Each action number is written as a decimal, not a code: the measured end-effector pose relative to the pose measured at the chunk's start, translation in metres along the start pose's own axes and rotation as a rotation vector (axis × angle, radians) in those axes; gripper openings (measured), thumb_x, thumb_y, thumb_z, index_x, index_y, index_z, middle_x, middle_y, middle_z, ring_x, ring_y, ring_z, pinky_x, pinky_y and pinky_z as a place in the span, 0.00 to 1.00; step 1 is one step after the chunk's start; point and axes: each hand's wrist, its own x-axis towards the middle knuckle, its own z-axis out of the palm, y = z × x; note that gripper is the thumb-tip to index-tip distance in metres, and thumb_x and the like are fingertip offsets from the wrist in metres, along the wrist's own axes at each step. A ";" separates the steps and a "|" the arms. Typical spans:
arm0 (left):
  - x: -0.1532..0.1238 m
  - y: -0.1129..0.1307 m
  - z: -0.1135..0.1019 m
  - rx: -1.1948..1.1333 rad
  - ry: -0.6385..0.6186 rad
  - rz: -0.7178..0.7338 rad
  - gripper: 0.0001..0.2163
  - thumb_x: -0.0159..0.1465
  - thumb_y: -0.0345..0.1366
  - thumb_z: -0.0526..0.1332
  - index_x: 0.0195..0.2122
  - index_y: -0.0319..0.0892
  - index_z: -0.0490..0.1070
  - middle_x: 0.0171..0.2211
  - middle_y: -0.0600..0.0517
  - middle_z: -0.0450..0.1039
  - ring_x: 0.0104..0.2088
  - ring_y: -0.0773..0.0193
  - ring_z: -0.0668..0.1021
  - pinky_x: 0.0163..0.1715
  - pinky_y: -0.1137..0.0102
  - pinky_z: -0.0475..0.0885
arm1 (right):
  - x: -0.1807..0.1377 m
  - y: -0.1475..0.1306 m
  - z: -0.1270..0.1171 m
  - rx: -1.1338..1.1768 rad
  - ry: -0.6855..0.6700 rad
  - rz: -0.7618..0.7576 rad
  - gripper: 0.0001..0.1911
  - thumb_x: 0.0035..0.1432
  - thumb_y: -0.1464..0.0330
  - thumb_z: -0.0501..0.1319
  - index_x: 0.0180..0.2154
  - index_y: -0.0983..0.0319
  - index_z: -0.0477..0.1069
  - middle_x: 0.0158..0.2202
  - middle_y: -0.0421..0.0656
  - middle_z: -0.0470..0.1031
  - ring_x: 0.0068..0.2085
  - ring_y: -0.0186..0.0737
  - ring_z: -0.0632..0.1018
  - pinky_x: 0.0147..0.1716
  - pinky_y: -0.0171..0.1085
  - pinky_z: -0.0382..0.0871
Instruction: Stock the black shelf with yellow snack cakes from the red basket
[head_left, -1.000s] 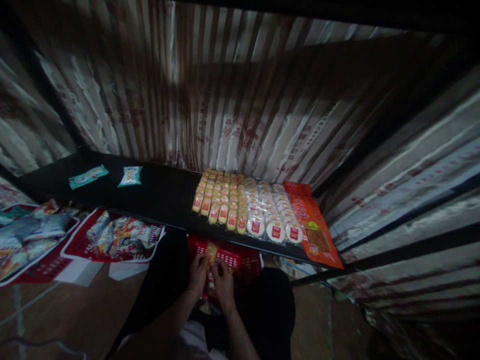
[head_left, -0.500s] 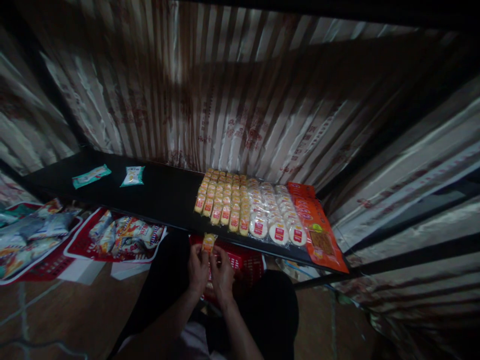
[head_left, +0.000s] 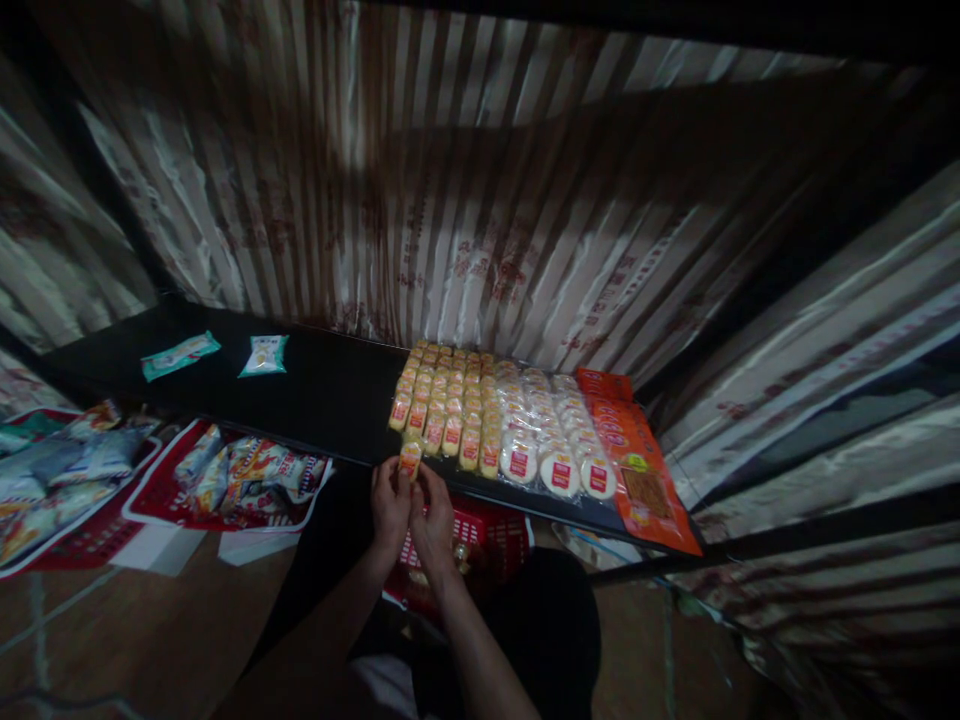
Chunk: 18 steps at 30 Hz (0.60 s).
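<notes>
Between my left hand [head_left: 391,505] and my right hand [head_left: 431,515] is a small yellow packaged snack cake [head_left: 409,458] with a red-orange label. The fingers of both hands are closed on its lower end, at the front edge of the black shelf [head_left: 322,400]. Just beyond it stand close rows of the same yellow snack cakes [head_left: 452,410]. Round white wrapped cakes [head_left: 559,470] line up to their right. Below my hands a red basket [head_left: 499,540] holds a few wrapped pieces, partly hidden by my forearms.
Orange snack bags [head_left: 645,480] lie at the shelf's right end. A green-and-white packet [head_left: 263,356] and a long green packet [head_left: 181,356] lie on the left. Two red baskets of bagged snacks, one nearer [head_left: 142,500], stand below left. Striped curtain [head_left: 480,200] hangs behind.
Both hands have moved slightly up and left with the snack cake, bringing it closer to the front of the yellow rows. More of the basket below is visible.
</notes>
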 end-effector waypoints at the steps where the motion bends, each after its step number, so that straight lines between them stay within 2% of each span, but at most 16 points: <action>1: 0.004 0.001 0.001 0.015 -0.001 0.013 0.10 0.59 0.39 0.55 0.39 0.42 0.70 0.39 0.46 0.71 0.41 0.59 0.75 0.44 0.63 0.70 | 0.003 0.000 0.001 0.005 -0.005 -0.004 0.20 0.60 0.61 0.50 0.49 0.62 0.69 0.48 0.50 0.73 0.49 0.42 0.73 0.51 0.44 0.65; 5: 0.020 0.002 0.005 0.036 -0.004 0.053 0.11 0.60 0.39 0.54 0.40 0.43 0.71 0.39 0.47 0.71 0.42 0.59 0.74 0.45 0.63 0.70 | 0.013 0.002 0.009 0.011 -0.008 -0.004 0.23 0.61 0.58 0.49 0.50 0.64 0.69 0.51 0.52 0.72 0.52 0.44 0.71 0.53 0.46 0.63; 9: 0.033 -0.002 0.011 0.013 0.006 0.037 0.10 0.60 0.38 0.56 0.41 0.43 0.70 0.40 0.47 0.72 0.41 0.60 0.75 0.42 0.65 0.72 | 0.021 0.003 0.017 -0.015 -0.006 -0.017 0.25 0.62 0.57 0.47 0.50 0.64 0.70 0.53 0.52 0.71 0.54 0.44 0.70 0.55 0.47 0.61; 18: 0.049 -0.007 0.019 -0.031 -0.008 -0.025 0.09 0.58 0.36 0.57 0.39 0.41 0.68 0.38 0.47 0.72 0.39 0.60 0.76 0.40 0.64 0.72 | 0.036 -0.001 0.022 -0.097 -0.052 -0.035 0.24 0.63 0.59 0.45 0.51 0.64 0.71 0.53 0.51 0.71 0.56 0.44 0.69 0.56 0.47 0.61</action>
